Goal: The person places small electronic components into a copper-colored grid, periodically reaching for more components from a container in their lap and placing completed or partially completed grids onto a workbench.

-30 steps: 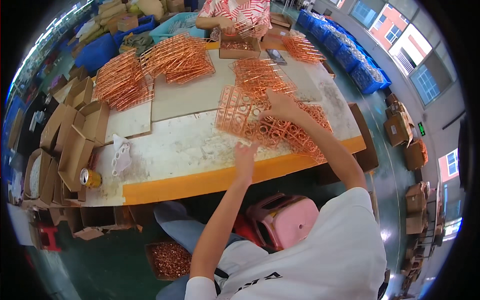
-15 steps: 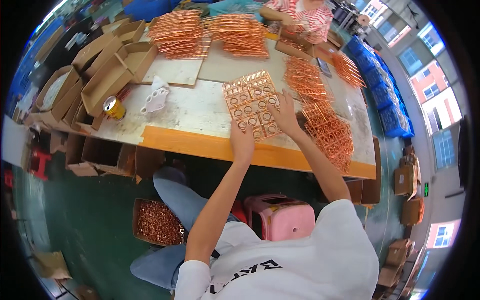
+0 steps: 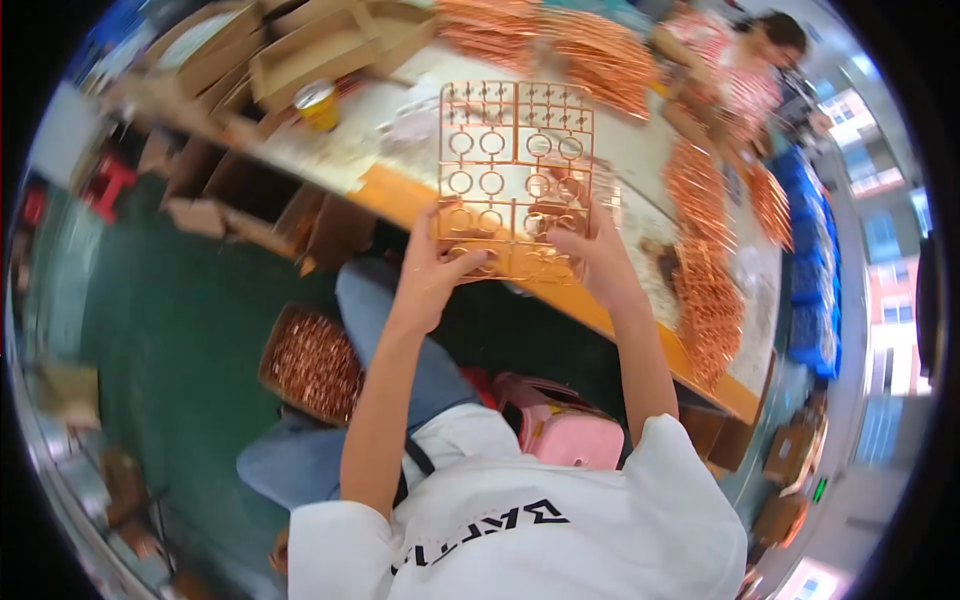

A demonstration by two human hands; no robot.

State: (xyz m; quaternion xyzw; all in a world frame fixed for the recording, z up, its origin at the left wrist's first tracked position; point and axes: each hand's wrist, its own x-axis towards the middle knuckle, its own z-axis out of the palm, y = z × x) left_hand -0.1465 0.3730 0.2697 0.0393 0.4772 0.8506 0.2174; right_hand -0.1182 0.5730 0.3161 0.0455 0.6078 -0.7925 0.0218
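A copper-coloured frame of moulded parts (image 3: 516, 130), with rows of rings and small pieces inside a thin lattice, is held up near the table's front edge. My left hand (image 3: 428, 275) grips its lower left corner, the thumb lying across the front. At the lower right my right hand (image 3: 605, 262) closes on the other side, its thumb also over the front. Through the gaps I see the table and its orange edge strip. Behind the right edge shows a shiny lattice that I cannot make out clearly.
Stacks of similar copper frames (image 3: 708, 290) lie to the right, with more at the back (image 3: 595, 60). A yellow can (image 3: 317, 105) stands by cardboard boxes (image 3: 315, 65) at left. A box of copper rings (image 3: 315, 365) sits on the floor. Across the table is another person (image 3: 745, 75).
Both hands have lifted the frame off the tabletop and tilted it upright towards me. My right hand has moved from its upper right side to its lower right. The view has turned.
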